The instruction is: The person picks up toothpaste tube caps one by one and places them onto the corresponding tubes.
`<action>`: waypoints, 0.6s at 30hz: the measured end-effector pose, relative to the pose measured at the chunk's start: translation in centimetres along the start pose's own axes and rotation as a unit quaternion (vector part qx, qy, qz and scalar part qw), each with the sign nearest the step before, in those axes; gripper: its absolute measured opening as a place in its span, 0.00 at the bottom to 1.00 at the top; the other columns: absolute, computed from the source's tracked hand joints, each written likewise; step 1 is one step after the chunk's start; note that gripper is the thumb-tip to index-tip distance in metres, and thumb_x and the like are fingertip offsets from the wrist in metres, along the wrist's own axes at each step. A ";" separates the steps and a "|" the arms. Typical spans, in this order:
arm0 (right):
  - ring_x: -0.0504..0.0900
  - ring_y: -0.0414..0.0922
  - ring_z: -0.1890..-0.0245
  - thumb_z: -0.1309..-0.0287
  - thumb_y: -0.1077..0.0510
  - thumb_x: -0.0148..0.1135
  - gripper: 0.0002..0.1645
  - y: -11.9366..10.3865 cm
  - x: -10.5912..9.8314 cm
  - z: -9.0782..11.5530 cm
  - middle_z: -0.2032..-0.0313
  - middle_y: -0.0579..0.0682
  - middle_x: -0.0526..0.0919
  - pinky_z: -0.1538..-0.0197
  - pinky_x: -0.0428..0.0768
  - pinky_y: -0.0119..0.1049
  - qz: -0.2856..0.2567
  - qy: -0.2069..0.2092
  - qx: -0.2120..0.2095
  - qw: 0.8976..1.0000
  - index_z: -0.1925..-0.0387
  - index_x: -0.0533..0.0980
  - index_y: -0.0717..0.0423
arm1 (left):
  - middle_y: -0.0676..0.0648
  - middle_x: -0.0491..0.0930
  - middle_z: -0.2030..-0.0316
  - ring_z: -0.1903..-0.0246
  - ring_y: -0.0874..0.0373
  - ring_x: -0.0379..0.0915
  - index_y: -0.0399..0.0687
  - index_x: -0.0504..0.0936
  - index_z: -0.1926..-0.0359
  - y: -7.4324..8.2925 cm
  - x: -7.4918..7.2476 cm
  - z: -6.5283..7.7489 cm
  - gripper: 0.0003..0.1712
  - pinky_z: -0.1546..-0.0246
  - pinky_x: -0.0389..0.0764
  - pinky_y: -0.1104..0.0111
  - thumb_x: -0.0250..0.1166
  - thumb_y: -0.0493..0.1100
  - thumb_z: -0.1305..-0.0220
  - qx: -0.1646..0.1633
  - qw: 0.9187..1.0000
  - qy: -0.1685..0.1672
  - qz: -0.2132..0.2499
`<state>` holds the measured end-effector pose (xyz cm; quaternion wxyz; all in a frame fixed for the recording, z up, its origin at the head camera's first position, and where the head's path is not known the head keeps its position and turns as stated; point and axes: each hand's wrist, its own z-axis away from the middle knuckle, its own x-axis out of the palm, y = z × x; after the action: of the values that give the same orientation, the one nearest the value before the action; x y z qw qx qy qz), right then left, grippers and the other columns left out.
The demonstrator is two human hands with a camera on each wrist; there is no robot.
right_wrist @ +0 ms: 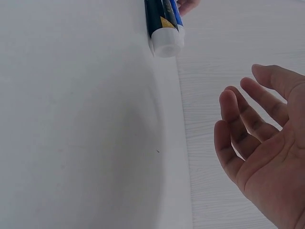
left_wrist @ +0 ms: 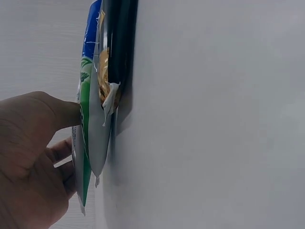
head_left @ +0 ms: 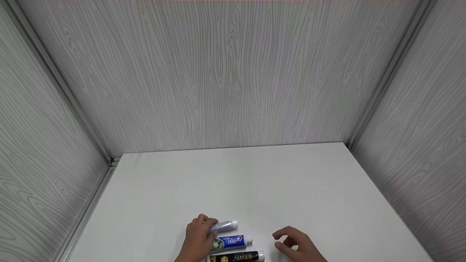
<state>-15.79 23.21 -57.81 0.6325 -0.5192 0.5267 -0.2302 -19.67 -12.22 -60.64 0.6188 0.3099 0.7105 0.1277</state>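
Three toothpaste tubes lie in a row near the table's front edge, caps to the right. In the head view my left hand (head_left: 197, 235) grips the crimped end of the farthest one, a pale tube (head_left: 224, 226) with a white cap. Beside it, close to my thumb, lies a blue and green tube (head_left: 233, 241). Nearest me is a black and gold toothpaste tube (head_left: 236, 257), its folded end showing in the left wrist view. My right hand (head_left: 299, 243) hovers to the right of the caps, fingers loosely bent around nothing, palm visible in the right wrist view.
The white tabletop (head_left: 240, 182) stretches behind the tubes to a grey wood-grain back panel (head_left: 233, 80). Similar side panels stand at left (head_left: 40, 127) and right (head_left: 418, 138).
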 end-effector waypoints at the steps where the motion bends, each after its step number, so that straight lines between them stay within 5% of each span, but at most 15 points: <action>1: 0.84 0.37 0.68 0.24 0.56 0.63 0.15 0.0 0.0 0.0 0.48 0.66 0.83 0.58 0.83 0.32 0.001 -0.001 0.002 1.000 0.43 0.80 0.60 | 0.54 0.76 0.58 0.58 0.58 0.69 0.51 0.87 0.47 0.0 0.0 0.0 0.16 0.48 0.73 0.50 0.74 0.40 0.36 0.000 1.000 0.000 0.001; 18: 0.85 0.41 0.67 0.24 0.56 0.63 0.14 0.1 -0.3 0.1 0.49 0.64 0.85 0.57 0.82 0.31 0.015 0.004 -0.002 1.000 0.44 0.81 0.59 | 0.52 0.75 0.60 0.62 0.58 0.63 0.50 0.87 0.48 0.4 -0.8 -0.1 0.16 0.57 0.67 0.57 0.74 0.39 0.36 -0.023 0.999 -0.031 0.018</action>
<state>-15.86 23.56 -57.78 0.6330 -0.5112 0.5374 -0.2219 -19.66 -12.34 -59.79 0.6452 0.3126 0.6818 0.1452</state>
